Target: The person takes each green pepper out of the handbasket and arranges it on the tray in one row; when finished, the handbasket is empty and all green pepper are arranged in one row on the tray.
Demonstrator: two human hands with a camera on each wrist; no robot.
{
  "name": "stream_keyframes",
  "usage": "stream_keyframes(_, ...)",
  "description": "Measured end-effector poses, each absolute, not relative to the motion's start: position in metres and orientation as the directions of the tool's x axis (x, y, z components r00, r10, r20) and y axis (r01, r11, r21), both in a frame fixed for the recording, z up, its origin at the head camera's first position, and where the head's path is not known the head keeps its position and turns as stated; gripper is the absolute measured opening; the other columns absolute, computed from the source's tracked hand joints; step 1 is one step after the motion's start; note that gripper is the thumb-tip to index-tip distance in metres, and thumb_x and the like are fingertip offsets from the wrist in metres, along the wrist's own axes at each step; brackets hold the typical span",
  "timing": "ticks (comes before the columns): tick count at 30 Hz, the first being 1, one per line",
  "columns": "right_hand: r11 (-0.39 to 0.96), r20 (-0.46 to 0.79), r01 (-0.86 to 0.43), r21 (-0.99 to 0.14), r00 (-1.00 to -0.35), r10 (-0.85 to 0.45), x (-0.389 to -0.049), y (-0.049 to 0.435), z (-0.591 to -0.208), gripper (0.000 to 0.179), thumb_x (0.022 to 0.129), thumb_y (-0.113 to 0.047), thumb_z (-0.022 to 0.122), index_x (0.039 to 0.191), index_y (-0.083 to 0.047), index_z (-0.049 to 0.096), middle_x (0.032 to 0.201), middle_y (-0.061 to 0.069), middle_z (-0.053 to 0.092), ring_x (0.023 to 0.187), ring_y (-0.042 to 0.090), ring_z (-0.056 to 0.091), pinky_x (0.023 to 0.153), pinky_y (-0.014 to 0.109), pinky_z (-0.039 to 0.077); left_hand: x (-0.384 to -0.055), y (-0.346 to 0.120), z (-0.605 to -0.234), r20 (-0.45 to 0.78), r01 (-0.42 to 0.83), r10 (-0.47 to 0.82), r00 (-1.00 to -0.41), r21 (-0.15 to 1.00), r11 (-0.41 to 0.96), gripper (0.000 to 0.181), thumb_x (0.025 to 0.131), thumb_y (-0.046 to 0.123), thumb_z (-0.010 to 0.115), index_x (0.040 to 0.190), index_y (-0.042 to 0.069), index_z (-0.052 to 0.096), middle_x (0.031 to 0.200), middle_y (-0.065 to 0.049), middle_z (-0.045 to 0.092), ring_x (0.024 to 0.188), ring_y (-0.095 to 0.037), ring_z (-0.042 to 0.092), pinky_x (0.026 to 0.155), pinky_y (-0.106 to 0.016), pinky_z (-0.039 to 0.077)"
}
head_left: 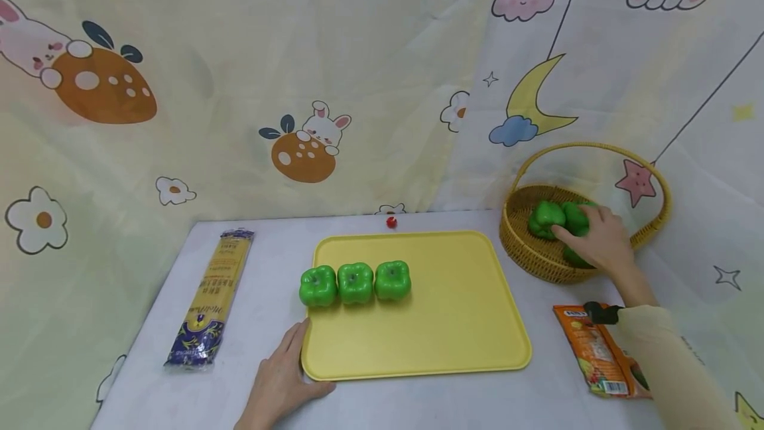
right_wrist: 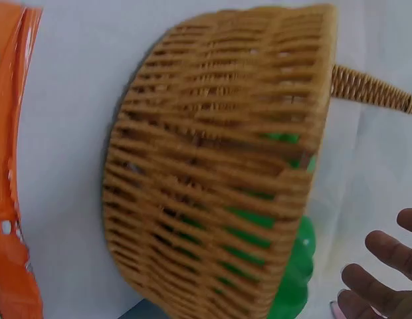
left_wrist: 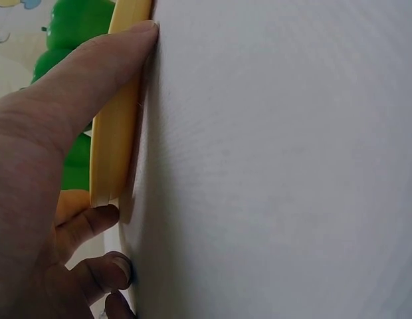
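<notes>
1. Nearest the camera, a pale sleeve (head_left: 668,357) slanted over the right side of the white table (head_left: 453,410).
2. Yellow tray (head_left: 418,344): the left hand (head_left: 279,377) braced its near-left corner, thumb and fingers spread along two edges.
3. Wicker basket (head_left: 528,256): the right hand (head_left: 604,244) reached over it, fingers apart; whether they touched the basket peppers (head_left: 546,219) was hard to tell.
4. Three green peppers (head_left: 355,283) stood in a row on the tray's left.
5. Judging by this, fetching another pepper was in hand; a secure grasp, then clearing the handle, was called for.
</notes>
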State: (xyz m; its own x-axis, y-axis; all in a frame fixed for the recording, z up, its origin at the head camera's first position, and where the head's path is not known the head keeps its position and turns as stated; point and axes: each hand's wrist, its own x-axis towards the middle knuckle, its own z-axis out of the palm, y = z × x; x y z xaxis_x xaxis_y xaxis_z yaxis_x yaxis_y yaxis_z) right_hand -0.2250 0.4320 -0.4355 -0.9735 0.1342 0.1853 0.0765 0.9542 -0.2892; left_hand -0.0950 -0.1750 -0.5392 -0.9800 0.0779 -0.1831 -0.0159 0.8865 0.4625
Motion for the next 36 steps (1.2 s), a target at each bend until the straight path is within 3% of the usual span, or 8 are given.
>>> stream_keyframes(6,0.968,0.163,0.096,-0.232,-0.977,0.136,-0.227,0.443,-0.436,0.097,0.091,-0.064,0.054,0.145,0.014,0.034,0.138,0.049,0.032,0.117,0.066,0.034,0.094,0.078,0.034,-0.096,-0.174,-0.540,-0.191,-0.025,0.074,-0.979,0.469,0.883,0.134,0.051,0.072,0.087,0.157,0.012,0.031,0.158,-0.014,0.041,0.129,-0.041,0.057,0.095,-0.070,0.049)
stream_keyframes(22,0.969,0.100,0.152,-0.195,-0.980,0.174,-0.229,0.452,-0.443,0.101,0.090,-0.067,0.056,0.143,0.016,0.033,0.140,0.049,0.028,0.120,0.072,0.028,0.097,0.082,0.025,-0.097,-0.176,-0.540,-0.173,-0.010,0.079,-0.982,0.464,0.886,0.133,0.052,0.072,0.087,0.157,0.011,0.032,0.158,-0.014,0.042,0.127,-0.041,0.059,0.093,-0.068,0.051)
stream_keyframes(28,0.970,0.052,0.164,-0.180,-0.983,0.176,-0.231,0.456,-0.450,0.103,0.090,-0.068,0.054,0.144,0.017,0.032,0.142,0.049,0.026,0.120,0.074,0.027,0.098,0.084,0.023,-0.096,-0.174,-0.541,-0.194,-0.035,0.068,-0.979,0.482,0.875,0.134,0.051,0.071,0.087,0.158,0.012,0.031,0.159,-0.013,0.041,0.131,-0.041,0.056,0.098,-0.070,0.048)
stream_keyframes(36,0.973,0.022,0.146,-0.180,-0.988,0.152,-0.229,0.460,-0.460,0.098,0.093,-0.061,0.055,0.141,0.022,0.033,0.136,0.051,0.030,0.118,0.071,0.032,0.096,0.082,0.030,-0.094,-0.174,-0.541,-0.205,-0.042,0.067,-0.976,0.485,0.874,0.135,0.050,0.071,0.088,0.157,0.011,0.031,0.159,-0.012,0.040,0.132,-0.040,0.055,0.099,-0.070,0.048)
